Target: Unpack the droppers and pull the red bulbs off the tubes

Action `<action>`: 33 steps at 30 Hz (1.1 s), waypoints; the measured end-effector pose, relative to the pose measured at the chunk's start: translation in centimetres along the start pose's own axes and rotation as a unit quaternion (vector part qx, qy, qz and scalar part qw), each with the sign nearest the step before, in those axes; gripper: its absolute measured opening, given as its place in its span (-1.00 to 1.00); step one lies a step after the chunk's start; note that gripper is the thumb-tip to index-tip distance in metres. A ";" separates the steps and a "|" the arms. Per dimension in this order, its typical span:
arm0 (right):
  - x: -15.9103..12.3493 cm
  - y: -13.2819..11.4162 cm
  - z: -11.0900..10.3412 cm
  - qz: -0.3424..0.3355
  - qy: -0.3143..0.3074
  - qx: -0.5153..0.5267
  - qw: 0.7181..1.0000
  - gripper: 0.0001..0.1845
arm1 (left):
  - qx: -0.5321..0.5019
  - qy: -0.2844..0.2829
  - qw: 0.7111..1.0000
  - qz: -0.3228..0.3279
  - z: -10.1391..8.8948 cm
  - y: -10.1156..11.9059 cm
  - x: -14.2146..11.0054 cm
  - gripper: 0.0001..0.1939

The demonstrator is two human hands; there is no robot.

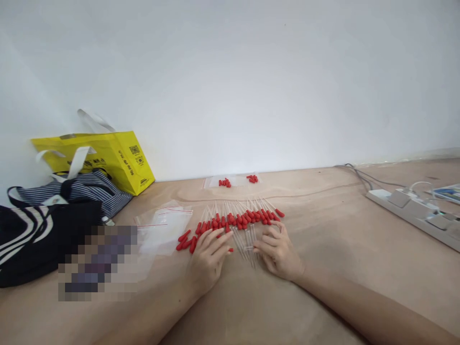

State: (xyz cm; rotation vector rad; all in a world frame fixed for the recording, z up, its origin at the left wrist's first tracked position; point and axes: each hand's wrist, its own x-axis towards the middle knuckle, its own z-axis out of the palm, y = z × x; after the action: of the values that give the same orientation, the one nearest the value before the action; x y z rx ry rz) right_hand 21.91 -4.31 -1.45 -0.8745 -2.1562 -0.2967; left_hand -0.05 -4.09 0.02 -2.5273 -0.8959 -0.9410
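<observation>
As the right hand (280,251) clamps its grip on a clear, slender glass-like tube (248,248) | left hand (208,258) pinches a red, rubbery bulb (231,250) | best aligned squarely, pressed gently.

Your left hand (208,258) is right at the near left of the red bulb row (246,219), fingers bent together. Your right hand (278,254) pinches at its near right, forearms (355,297) slanting toward it.
</observation>
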 end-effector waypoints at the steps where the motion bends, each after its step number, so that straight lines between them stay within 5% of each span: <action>1: -0.1 0.1 0.0 0.013 -0.003 0.001 1.000 -0.82 | -0.002 0.006 1.000 -0.016 -0.1 -0.2 -0.2 -0.82; 6: -0.3 0.0 0.7 -0.002 -0.010 0.010 1.000 -0.80 | -0.025 0.027 0.993 -0.110 -0.3 -1.9 -0.8 -0.76; 12: 0.3 -0.6 1.9 0.041 -0.026 0.041 0.998 -0.53 | 0.012 0.043 0.971 -0.235 -1.4 -6.0 -1.5 -0.66; 18: 1.7 -1.7 3.2 0.067 -0.014 0.080 0.994 -0.71 | 0.048 -0.005 0.951 -0.306 -2.7 -8.3 -2.2 -0.71; 26: 2.5 -2.8 4.7 0.055 -0.008 0.055 0.997 -0.79 | 0.096 -0.051 0.945 -0.308 -1.9 -7.7 -1.9 -0.72; 33: 2.9 -3.5 3.8 0.051 -0.092 0.117 0.988 -0.90 | 0.117 -0.088 0.949 -0.280 -1.1 -6.1 -0.1 -0.81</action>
State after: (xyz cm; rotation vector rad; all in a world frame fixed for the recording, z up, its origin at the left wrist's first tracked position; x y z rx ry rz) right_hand 16.05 -3.67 -1.59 -0.9015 -2.2478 0.0918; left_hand -4.60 -0.05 1.14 -2.2098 -1.7291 -0.6951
